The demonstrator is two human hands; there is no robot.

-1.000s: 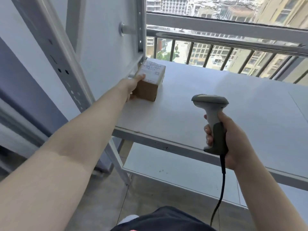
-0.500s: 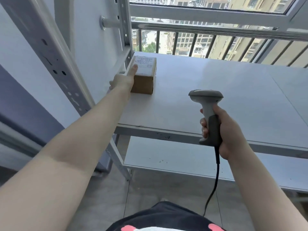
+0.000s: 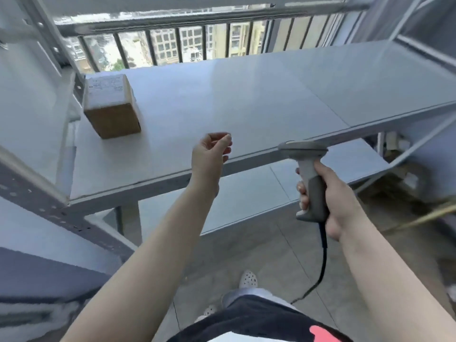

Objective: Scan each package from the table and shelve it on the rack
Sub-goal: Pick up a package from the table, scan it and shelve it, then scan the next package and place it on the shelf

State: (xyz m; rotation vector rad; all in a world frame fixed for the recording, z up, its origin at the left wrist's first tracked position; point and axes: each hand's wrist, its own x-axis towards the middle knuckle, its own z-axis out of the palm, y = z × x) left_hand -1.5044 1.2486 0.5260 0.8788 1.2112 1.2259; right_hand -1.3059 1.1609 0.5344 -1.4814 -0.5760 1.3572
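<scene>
A small brown cardboard package (image 3: pixel 111 107) with a white label on top stands on the white rack shelf (image 3: pixel 222 99), at its far left by the upright post. My left hand (image 3: pixel 212 154) hovers over the shelf's front edge, right of the package and apart from it, fingers loosely curled and empty. My right hand (image 3: pixel 328 201) grips the handle of a grey barcode scanner (image 3: pixel 307 169), held below the shelf's front edge with its head pointing away from me. A black cable hangs from the scanner.
A lower shelf (image 3: pixel 246 193) lies under the top one. Perforated metal rack posts (image 3: pixel 49 201) stand at left. A window railing (image 3: pixel 172 40) runs behind the rack. Tiled floor and my feet show below.
My left hand has let go of the package and drawn back to the right, toward the shelf's front edge. The view has swung right; the scanner stays in my right hand.
</scene>
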